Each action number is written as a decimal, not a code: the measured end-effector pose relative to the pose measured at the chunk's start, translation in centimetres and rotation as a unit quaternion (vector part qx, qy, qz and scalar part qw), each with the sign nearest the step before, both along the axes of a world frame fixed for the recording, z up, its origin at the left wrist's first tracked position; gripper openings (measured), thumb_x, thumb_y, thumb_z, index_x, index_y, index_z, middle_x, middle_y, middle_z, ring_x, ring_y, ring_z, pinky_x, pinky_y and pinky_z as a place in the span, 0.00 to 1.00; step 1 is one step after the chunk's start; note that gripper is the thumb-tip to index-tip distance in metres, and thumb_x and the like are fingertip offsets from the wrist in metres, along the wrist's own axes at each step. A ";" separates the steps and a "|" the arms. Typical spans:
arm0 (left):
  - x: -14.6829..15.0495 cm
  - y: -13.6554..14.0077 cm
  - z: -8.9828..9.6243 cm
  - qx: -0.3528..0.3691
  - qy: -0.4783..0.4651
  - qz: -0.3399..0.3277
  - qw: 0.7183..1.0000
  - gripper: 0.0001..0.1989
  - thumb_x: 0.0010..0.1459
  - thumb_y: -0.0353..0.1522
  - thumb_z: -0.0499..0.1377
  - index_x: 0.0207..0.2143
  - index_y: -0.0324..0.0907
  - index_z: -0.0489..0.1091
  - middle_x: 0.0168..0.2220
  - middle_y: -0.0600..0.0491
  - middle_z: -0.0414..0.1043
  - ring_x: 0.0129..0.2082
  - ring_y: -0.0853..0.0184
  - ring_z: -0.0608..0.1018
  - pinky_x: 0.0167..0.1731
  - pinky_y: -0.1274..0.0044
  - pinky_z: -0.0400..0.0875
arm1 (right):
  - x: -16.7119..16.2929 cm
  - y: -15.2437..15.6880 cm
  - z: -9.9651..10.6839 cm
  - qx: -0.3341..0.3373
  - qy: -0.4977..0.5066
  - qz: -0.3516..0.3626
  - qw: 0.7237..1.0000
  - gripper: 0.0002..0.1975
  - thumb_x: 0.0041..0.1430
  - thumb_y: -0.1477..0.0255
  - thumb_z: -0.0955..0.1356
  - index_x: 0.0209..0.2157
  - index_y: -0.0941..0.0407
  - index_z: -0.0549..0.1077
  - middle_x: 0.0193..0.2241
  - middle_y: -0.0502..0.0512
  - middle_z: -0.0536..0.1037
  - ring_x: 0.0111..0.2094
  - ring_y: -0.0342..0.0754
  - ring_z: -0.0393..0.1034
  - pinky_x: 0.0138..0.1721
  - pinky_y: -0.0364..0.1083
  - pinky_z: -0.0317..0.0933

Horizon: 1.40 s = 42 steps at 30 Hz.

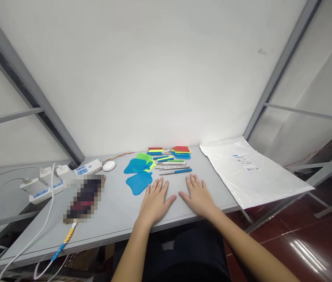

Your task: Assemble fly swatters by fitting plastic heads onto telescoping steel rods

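My left hand lies flat on the grey table with fingers spread, just right of a blue fly swatter head. Flat beside it, my right hand also has its fingers apart; neither holds anything. Beyond my fingertips lie several metal rods with coloured grips, the nearest a rod with a blue grip. More swatter heads, one blue and one green, overlap at the left. At the back rest whole fly swatters, the top one with a red head.
A white plastic bag with a printed label covers the table's right end and overhangs its front edge. On the left are power strips with chargers, a white round device, a blurred-out phone-like object and cables. A white wall stands behind.
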State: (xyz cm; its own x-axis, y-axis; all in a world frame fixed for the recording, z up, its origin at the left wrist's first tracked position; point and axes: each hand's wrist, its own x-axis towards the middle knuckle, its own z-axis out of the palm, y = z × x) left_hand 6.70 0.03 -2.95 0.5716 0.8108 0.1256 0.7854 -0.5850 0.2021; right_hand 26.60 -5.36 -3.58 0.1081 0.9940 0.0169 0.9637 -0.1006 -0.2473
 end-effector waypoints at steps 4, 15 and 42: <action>-0.2 0.0 -0.1 -0.001 0.004 -0.008 1.000 0.36 0.62 0.53 0.39 0.66 0.44 0.51 0.68 0.48 0.42 0.68 0.56 0.47 0.64 0.59 0.41 | 0.1 -0.1 0.0 0.000 0.000 0.002 1.000 0.42 0.62 0.45 0.48 0.67 0.59 0.43 0.68 0.60 0.39 0.68 0.54 0.29 0.64 0.57 0.27; -0.2 -0.2 0.0 0.000 -0.004 -0.009 1.000 0.34 0.63 0.52 0.40 0.65 0.45 0.52 0.68 0.48 0.45 0.68 0.57 0.47 0.64 0.59 0.40 | 0.2 0.0 -0.5 0.002 0.003 0.005 1.000 0.43 0.61 0.45 0.48 0.67 0.60 0.43 0.68 0.61 0.40 0.68 0.54 0.29 0.64 0.57 0.27; -4.4 5.0 1.2 0.050 0.018 0.101 0.993 0.31 0.64 0.48 0.44 0.65 0.46 0.51 0.68 0.43 0.44 0.66 0.50 0.49 0.59 0.50 0.45 | 0.1 0.1 0.3 -0.010 -0.034 0.060 0.998 0.40 0.64 0.49 0.47 0.67 0.64 0.43 0.67 0.58 0.38 0.68 0.54 0.29 0.65 0.59 0.27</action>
